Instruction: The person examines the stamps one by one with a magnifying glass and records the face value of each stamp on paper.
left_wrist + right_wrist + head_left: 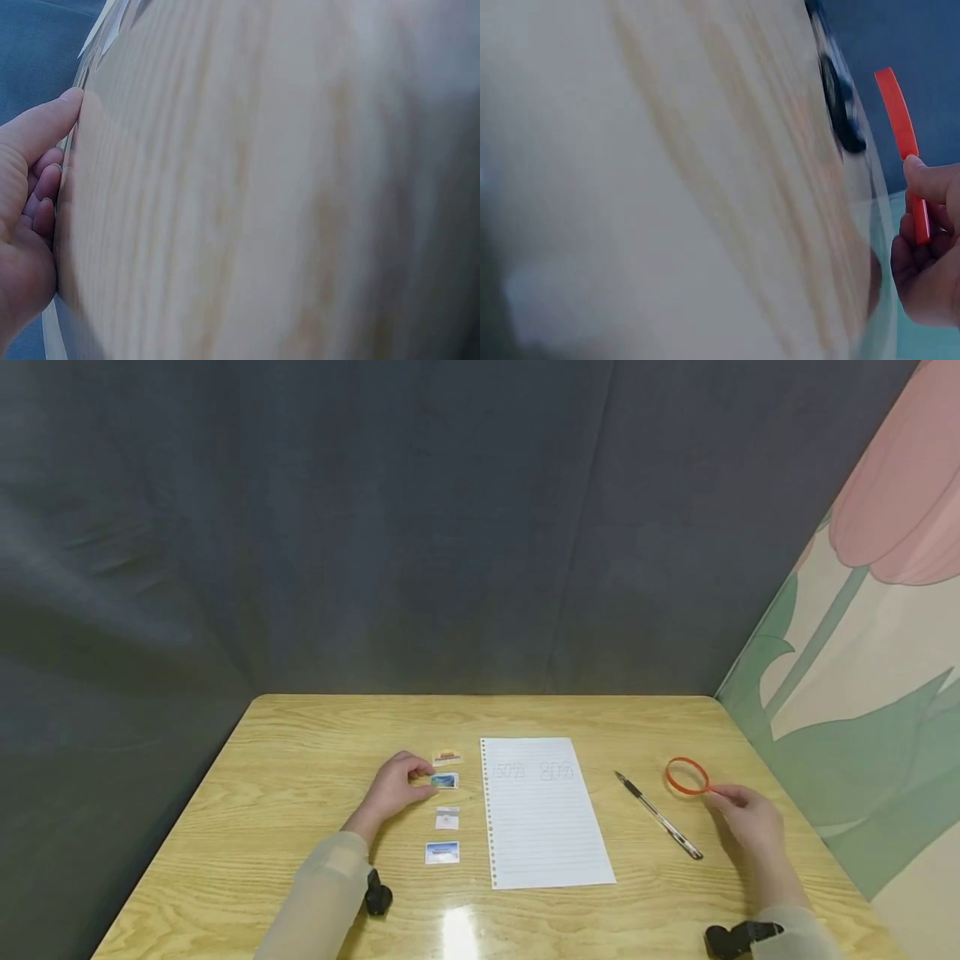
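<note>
In the head view my left hand (396,783) is at a small blue-green postage stamp (445,781), with thumb and index fingertip pinching its left end by the edges. Three other stamps lie in the same column: an orange one (447,758) above, a pale grey one (447,818) and a blue-and-white one (442,852) below. My right hand (750,820) grips a red round-rimmed magnifying glass (687,792) by its handle, the ring over the table's right side. In the right wrist view, the magnifying glass (900,120) appears edge-on, above the tabletop.
A lined sheet of paper (543,827) with handwritten figures along its top lies right of the stamps. Between the sheet and my right hand lies a black-and-clear pen (660,817). Dark curtain (480,527) hangs behind the wooden table (285,777); a flower-patterned wall (862,693) borders its right.
</note>
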The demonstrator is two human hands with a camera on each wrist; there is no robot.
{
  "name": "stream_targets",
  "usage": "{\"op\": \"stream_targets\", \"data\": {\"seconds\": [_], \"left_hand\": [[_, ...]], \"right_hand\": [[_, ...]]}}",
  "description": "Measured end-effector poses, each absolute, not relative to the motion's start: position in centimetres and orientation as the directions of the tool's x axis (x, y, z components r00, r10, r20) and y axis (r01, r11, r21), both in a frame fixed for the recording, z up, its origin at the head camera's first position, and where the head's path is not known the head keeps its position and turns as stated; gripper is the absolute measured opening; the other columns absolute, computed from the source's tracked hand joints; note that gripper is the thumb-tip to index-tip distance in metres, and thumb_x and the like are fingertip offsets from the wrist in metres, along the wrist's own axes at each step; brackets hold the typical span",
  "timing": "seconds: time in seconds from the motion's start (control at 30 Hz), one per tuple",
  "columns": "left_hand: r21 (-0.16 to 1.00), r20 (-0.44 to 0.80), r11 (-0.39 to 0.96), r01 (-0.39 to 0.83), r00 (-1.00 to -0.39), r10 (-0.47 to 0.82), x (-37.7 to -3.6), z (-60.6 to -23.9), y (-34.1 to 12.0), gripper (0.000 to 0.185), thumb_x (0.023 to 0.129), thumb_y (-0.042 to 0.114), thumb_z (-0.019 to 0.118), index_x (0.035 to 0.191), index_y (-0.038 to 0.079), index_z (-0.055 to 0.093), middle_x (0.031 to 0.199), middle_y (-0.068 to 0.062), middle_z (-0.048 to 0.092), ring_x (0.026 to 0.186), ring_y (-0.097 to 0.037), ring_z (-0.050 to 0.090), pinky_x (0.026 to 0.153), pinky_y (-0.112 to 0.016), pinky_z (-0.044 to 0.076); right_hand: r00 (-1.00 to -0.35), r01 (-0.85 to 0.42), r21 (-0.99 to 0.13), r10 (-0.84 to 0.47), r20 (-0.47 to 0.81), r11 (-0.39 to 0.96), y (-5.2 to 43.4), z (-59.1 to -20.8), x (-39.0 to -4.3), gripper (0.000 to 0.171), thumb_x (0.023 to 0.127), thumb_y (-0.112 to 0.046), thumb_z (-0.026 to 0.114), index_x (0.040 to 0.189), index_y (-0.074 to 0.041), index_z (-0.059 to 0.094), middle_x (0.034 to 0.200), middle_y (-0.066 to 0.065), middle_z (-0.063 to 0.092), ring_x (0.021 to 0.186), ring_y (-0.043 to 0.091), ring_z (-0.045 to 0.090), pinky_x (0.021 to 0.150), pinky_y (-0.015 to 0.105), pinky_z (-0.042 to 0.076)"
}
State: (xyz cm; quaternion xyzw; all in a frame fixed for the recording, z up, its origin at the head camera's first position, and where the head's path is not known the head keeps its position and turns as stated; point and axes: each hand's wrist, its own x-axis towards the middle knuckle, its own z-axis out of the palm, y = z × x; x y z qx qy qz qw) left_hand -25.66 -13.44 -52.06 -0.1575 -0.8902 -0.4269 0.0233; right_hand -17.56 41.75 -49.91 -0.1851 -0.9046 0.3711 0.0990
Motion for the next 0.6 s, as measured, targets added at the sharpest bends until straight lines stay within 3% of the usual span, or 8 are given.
{"op": "stream_targets", "data": {"seconds": [0.13, 0.3, 0.6], "left_hand": [[0.75, 0.174, 0.59, 0.299, -0.95, 0.261, -25.6, -52.0, -13.4, 0.023, 0.077, 0.012, 0.086, 0.097, 0.011, 0.074, 0.092, 0.003, 0.059, 0.084, -0.014, 0.053, 0.08, -0.035, 0.051], [0.753, 0.17, 0.588, 0.297, -0.95, 0.261, -25.6, -52.1, -13.4, 0.023, 0.077, 0.013, 0.086, 0.097, 0.012, 0.074, 0.093, 0.004, 0.058, 0.085, -0.014, 0.054, 0.081, -0.035, 0.051], [0.752, 0.175, 0.585, 0.304, -0.948, 0.267, -25.7, -52.1, -13.5, 0.023, 0.077, 0.012, 0.086, 0.098, 0.011, 0.074, 0.092, 0.004, 0.058, 0.085, -0.014, 0.054, 0.08, -0.035, 0.051]], "right_hand": [[-0.91, 0.294, -0.699, 0.414, 0.003, 0.652, 42.8, -50.2, -17.1, 0.048, 0.097, -0.036, 0.063, 0.116, 0.008, 0.065, 0.094, 0.011, 0.068, 0.087, 0.021, 0.055, 0.07, 0.031, 0.042], [-0.91, 0.309, -0.706, 0.415, -0.024, 0.637, 43.2, -50.1, -17.0, 0.048, 0.097, -0.035, 0.061, 0.116, 0.009, 0.064, 0.115, 0.029, 0.062, 0.106, 0.04, 0.053, 0.087, 0.048, 0.042], [-0.916, 0.293, -0.685, 0.4, -0.003, 0.667, 43.3, -50.3, -16.9, 0.043, 0.098, -0.031, 0.061, 0.111, 0.009, 0.066, 0.109, 0.027, 0.066, 0.108, 0.045, 0.053, 0.092, 0.056, 0.04]]}}
